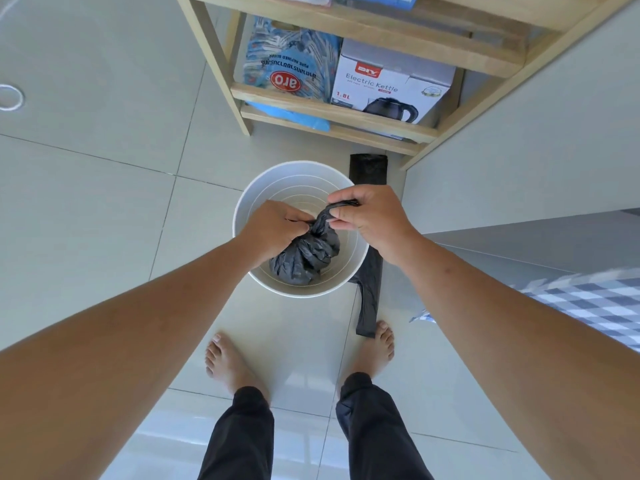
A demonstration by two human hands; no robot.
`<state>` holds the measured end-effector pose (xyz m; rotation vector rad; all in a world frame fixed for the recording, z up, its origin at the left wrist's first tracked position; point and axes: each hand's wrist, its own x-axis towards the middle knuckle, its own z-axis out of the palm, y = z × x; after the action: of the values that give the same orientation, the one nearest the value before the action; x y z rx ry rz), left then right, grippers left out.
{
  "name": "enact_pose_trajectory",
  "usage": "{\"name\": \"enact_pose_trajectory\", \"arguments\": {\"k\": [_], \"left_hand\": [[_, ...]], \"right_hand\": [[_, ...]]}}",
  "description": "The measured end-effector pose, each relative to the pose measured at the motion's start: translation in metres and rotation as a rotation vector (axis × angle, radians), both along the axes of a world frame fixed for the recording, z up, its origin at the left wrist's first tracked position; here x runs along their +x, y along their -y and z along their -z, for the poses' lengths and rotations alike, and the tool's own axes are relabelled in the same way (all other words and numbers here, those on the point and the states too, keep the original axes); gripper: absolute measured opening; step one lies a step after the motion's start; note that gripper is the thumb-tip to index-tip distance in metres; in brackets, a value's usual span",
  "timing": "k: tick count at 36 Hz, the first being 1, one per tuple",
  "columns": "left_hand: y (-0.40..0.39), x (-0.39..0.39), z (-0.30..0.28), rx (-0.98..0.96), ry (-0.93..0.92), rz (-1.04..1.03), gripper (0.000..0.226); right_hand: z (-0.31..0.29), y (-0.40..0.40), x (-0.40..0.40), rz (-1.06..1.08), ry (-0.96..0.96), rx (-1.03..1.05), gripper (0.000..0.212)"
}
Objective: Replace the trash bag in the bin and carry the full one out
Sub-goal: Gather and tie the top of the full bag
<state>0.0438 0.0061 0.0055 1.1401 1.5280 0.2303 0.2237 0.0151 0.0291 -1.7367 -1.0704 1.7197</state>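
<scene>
A round white bin [258,194] stands on the tiled floor in front of my bare feet. Above its opening hangs a small full black trash bag [304,256], bunched at the neck. My left hand [273,226] grips one twisted end of the neck and my right hand [367,213] grips the other end, both held close together over the bin. A flat, fresh black bag [369,306] lies on the floor to the right of the bin, partly hidden behind it, its far end showing beyond the rim.
A wooden shelf [332,112] stands just beyond the bin, holding an electric kettle box [391,84] and a blue sugar packet [291,64]. A grey wall or cabinet side [519,150] rises on the right. A checked cloth [588,306] hangs at the right edge.
</scene>
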Motion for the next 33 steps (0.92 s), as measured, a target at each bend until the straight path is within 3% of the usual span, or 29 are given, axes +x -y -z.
{"name": "enact_pose_trajectory", "arguments": {"k": [4,6,9,12,14,15,18,21,26,33], "left_hand": [[-0.004,0.005,-0.008,0.013,-0.028,0.177,0.03],[-0.005,0.006,-0.009,-0.014,0.02,0.203,0.019],[-0.005,0.006,-0.008,-0.001,0.055,0.198,0.032],[-0.005,0.004,-0.004,0.013,0.073,0.146,0.032],[-0.004,0.003,-0.002,-0.033,0.098,0.075,0.046],[-0.005,0.003,0.001,-0.064,0.106,0.035,0.049],[-0.004,0.004,0.001,-0.118,0.148,-0.048,0.024],[-0.004,0.007,0.001,-0.133,0.159,-0.108,0.031],[-0.008,0.011,-0.002,-0.114,0.139,-0.172,0.03],[-0.014,0.002,0.005,-0.173,0.07,-0.366,0.029]], "right_hand": [[-0.002,-0.004,-0.002,0.004,-0.027,-0.03,0.021],[-0.003,-0.005,-0.003,0.023,-0.047,-0.047,0.022],[-0.005,-0.007,-0.005,0.071,-0.121,-0.083,0.03],[-0.007,-0.008,-0.006,0.187,-0.218,-0.134,0.039],[-0.005,-0.007,-0.005,0.303,-0.245,-0.15,0.048],[-0.002,-0.006,-0.004,0.329,-0.213,-0.146,0.052],[0.008,0.003,-0.002,0.166,-0.035,-0.15,0.051],[0.015,0.018,-0.007,-0.016,-0.018,-0.21,0.035],[0.017,0.03,-0.021,0.137,0.025,-0.106,0.013],[0.02,0.037,-0.023,0.171,0.291,0.093,0.022]]}}
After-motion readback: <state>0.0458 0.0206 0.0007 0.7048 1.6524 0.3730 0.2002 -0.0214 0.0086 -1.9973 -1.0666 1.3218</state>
